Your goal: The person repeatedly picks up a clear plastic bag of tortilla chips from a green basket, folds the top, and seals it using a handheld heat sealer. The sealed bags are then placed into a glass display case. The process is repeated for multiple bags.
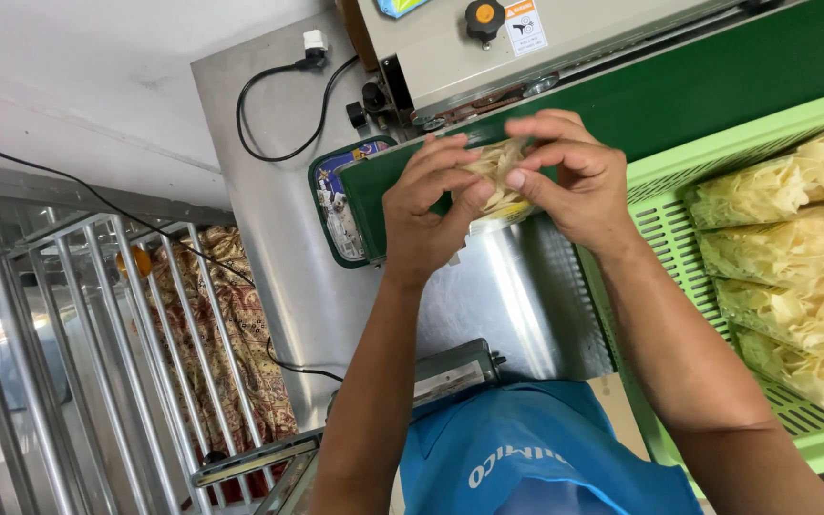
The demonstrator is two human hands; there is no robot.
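Observation:
Both my hands hold a clear plastic bag of pale yellow chips [498, 176] above the steel table. My left hand [426, 210] grips the bag's left side with curled fingers. My right hand [569, 176] pinches its top and right side. The bag sits at the near end of a green conveyor belt [679, 91] that belongs to a grey sealing machine [450, 48]. Most of the bag is hidden behind my fingers.
A light green plastic crate [665, 238] at the right holds several filled chip bags [793, 257]. A black cable [259, 105] lies on the steel table [278, 248]. Metal railing [69, 362] and patterned cloth [231, 334] are at the left. A blue garment [526, 458] is at the bottom.

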